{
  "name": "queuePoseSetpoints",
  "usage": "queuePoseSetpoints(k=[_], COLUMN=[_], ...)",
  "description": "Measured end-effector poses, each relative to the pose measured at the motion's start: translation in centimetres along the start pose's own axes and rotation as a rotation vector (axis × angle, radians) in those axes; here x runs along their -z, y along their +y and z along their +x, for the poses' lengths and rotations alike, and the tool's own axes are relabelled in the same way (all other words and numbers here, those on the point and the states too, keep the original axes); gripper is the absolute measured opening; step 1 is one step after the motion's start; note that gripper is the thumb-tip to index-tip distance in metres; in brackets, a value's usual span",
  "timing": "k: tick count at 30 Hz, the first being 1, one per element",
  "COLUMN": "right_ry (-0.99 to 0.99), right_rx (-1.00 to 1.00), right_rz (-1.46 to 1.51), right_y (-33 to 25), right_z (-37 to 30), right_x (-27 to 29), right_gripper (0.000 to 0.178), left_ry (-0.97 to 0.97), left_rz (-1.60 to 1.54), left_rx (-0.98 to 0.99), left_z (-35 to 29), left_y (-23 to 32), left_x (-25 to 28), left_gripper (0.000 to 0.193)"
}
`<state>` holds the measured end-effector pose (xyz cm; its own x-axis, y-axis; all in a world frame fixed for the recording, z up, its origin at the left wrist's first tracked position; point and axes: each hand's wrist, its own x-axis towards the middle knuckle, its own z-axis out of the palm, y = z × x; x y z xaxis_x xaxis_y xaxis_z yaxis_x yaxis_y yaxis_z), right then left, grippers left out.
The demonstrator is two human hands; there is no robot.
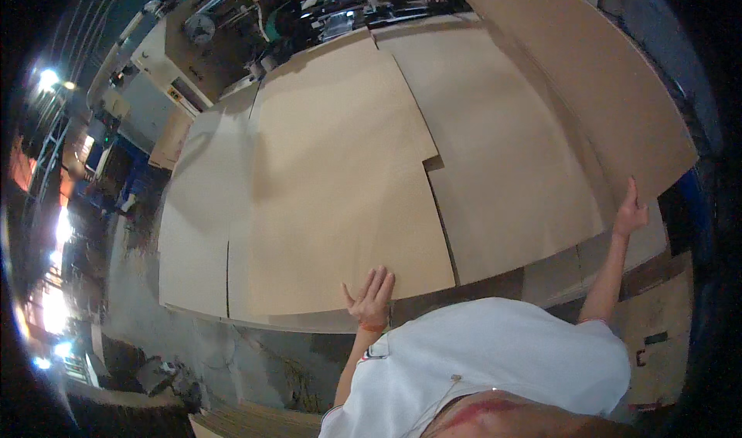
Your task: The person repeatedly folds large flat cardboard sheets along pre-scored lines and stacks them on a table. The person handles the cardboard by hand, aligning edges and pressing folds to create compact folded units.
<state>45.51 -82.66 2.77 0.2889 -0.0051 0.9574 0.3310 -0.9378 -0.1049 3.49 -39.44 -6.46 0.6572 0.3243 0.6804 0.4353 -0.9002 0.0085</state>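
A wide cardboard sheet (340,168) lies flat before me, tan and plain, with a notch and a long straight edge along its right side. My left hand (371,297) rests on its near edge, fingers stretched out and slightly spread. To the right lies a greyer stretch of cardboard (510,160). A large brown cardboard panel (595,75) stands raised and slanted at the far right. At that panel's lower corner, my right hand (632,212) is closed on the edge, with one digit pointing up along it. Whether the panel and the sheets are joined cannot be told.
Paler cardboard (193,229) lies under the left side. Machinery with rollers (340,13) stands at the far edge, beside a beige machine housing (170,67). Below me at the lower left are stacked cardboard sheets (255,422). Cardboard (657,337) also stands at the lower right.
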Motion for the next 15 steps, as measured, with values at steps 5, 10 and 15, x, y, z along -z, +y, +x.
queuePoseSetpoints(k=[5, 10, 15], right_ry=[0.028, 0.173, 0.078], right_rx=[-0.559, -0.667, -0.747], right_rz=[0.023, 0.212, -0.115], right_y=[0.7, 1.9, 8.3], right_z=[2.0, 0.7, -1.0], right_x=[-0.4, -0.5, -2.1], right_gripper=[0.043, 0.062, 0.067], left_ry=[0.069, 0.014, -0.031], left_rz=[-0.005, -0.021, -0.148], left_rx=[-0.013, -0.026, -0.042], left_z=[4.5, 8.8, 9.3], left_y=[0.7, 1.5, 1.0], left_x=[4.2, 8.4, 9.6], left_gripper=[0.018, 0.016, 0.025])
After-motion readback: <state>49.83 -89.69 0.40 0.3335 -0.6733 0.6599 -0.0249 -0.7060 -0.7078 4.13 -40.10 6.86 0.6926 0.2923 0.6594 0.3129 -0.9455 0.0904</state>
